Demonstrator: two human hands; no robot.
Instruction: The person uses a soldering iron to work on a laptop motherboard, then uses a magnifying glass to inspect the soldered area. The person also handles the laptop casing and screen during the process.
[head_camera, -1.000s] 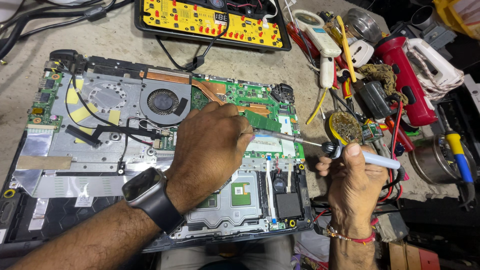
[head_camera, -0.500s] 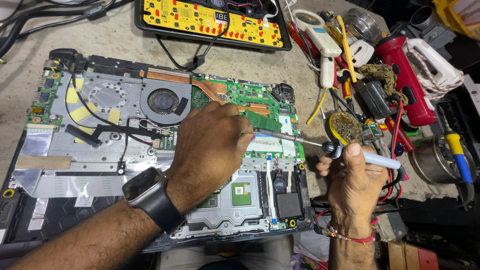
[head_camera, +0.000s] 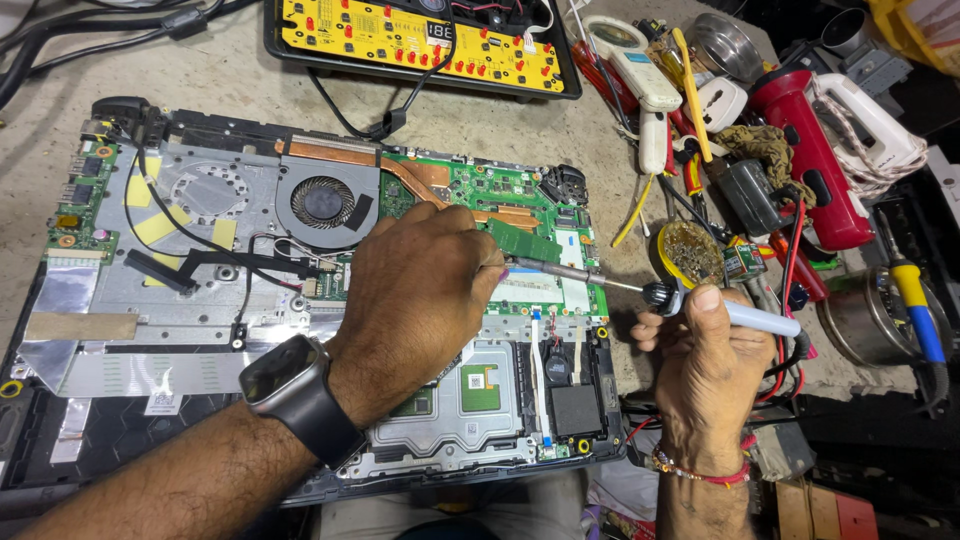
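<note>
Metal and hot at the tip, the soldering iron (head_camera: 640, 290) is being held by its pale handle in the right hand (head_camera: 705, 365), tip reaching over the green board (head_camera: 470, 190) of the opened laptop (head_camera: 180, 300). The left hand (head_camera: 420, 290) is being pressed on the board, fingers curled (anything pinched is hidden). Light and stiff it looks; only the handle should be gripped.

The tabletop (head_camera: 560, 130) is seen as rough, matt, speckled stone. The opened laptop (head_camera: 300, 300) is lined with dull grey metal, crossed by a coppery metal pipe (head_camera: 425, 178), and fitted with a glossy green circuit board (head_camera: 500, 190). The soldering iron (head_camera: 640, 290) is made of bright metal at the shaft and smooth pale plastic at the handle. A smooth black watch (head_camera: 290, 390) with a glossy face is worn on matt rubber. The tester (head_camera: 410, 40) is faced in shiny yellow plastic.
</note>
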